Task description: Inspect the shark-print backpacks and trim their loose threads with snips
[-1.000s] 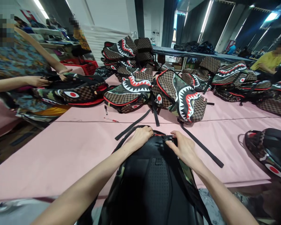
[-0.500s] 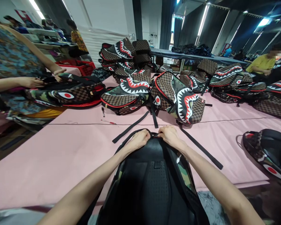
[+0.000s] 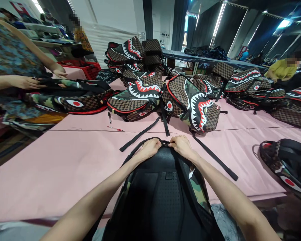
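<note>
A black-backed backpack (image 3: 163,197) with camouflage side panels lies in front of me, its padded back facing up. At its far, top end my left hand (image 3: 149,149) is closed on the edge near the black handle loop. Just to the right, my right hand (image 3: 182,146) pinches the same top edge, a small gap between the two. What exactly lies under my fingertips is hidden. Beyond my hands rest two checkered backpacks with shark-mouth prints, one on the left (image 3: 135,97) and one on the right (image 3: 198,103), their black straps trailing towards me.
A pink-covered table (image 3: 65,167) spreads around the bag. On it lie a red pen (image 3: 115,128), a black pen (image 3: 109,117) and another backpack (image 3: 288,164) at right. More bags are piled behind. At left, a co-worker's hands touch a backpack (image 3: 75,100); a red crate (image 3: 87,70) stands behind.
My hands keep their hold at the bag's top edge, with barely any movement. At left, the co-worker's hands and bag have shifted slightly.
</note>
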The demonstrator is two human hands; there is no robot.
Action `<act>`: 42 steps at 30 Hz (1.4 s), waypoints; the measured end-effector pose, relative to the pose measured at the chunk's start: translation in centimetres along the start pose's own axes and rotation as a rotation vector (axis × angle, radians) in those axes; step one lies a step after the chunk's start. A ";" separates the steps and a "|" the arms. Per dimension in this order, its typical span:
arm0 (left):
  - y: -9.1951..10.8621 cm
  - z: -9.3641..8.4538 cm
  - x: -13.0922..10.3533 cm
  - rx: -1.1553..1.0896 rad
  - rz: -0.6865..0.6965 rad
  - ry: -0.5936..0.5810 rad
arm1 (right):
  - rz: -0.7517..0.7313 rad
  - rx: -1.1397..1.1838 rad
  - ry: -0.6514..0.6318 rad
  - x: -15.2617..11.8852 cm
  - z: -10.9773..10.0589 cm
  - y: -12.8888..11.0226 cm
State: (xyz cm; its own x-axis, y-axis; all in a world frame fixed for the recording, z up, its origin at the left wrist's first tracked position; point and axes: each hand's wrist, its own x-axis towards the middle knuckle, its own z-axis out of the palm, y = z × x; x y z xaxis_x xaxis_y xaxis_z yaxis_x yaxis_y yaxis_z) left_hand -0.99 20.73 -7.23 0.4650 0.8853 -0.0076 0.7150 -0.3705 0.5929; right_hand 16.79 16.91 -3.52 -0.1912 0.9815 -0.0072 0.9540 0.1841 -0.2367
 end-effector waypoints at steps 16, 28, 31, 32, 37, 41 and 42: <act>0.3 0.1 0.0 -0.001 -0.044 0.005 | 0.058 0.113 -0.015 -0.3 0.3 -0.1; 0.3 -0.1 0.3 -0.158 -0.084 0.020 | 0.077 0.133 -0.019 -0.3 0.3 -0.4; 0.3 -0.6 0.4 -0.257 -0.093 0.011 | 0.087 0.248 0.021 -0.5 0.4 -0.1; 0.4 -1.0 0.2 -0.299 -0.090 0.009 | 0.091 0.294 0.034 -0.5 0.6 0.0; 0.4 -4.2 -4.3 -0.578 0.162 -0.150 | 0.164 0.580 0.076 -0.1 1.7 1.4; -0.4 -5.4 -8.8 -0.067 0.319 0.095 | 0.217 0.745 0.143 0.4 2.4 1.9; -0.7 -5.3 -9.2 0.067 0.344 0.162 | 0.215 0.736 0.142 0.3 2.4 1.8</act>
State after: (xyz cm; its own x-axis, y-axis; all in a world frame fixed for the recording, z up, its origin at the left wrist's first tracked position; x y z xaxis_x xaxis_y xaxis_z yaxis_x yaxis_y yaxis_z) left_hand -8.52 14.34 -3.33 0.5992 0.7367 0.3134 0.5664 -0.6667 0.4845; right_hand 17.90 17.41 -6.23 0.0597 0.9981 -0.0132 0.5586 -0.0444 -0.8282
